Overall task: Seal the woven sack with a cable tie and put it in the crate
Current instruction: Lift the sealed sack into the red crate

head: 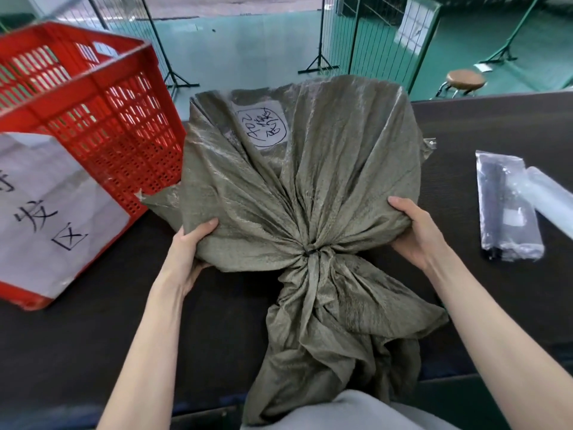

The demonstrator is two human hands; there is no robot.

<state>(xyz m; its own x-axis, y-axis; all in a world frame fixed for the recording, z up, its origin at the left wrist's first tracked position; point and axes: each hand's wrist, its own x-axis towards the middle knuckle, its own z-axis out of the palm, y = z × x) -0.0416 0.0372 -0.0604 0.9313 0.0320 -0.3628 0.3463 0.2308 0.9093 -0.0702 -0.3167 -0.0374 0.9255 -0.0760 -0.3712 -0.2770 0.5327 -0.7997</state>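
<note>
Woven sack [325, 169] lying on the dark desk [93, 330], bulging and full, held between both hands. Neck already cinched by a thin dark cable tie [310, 252] midway between the two hands, loose mouth fabric fanning down toward the body past the desk edge. Sealing apparently done; only the move into the crate left, by the look of it.

Left hand [195, 246] clamped on the sack's lower left bulge, thumb on top, fingers tucked underneath. Right hand [412, 234] clamped on the lower right bulge, thumb on top, fingers curled under the fabric. Both forearms stretched forward and slightly splayed, wrists angled inward. A two-sided grip low on the load, probably to carry the weight evenly and keep the tied neck from taking strain.

Red crate [93, 125] just beyond and outboard of the left hand, touching or nearly touching the sack's left edge, tilted, white paper sign on its near face. Clear plastic packets [508, 209] lying outboard of the right hand, well apart from the sack.
</note>
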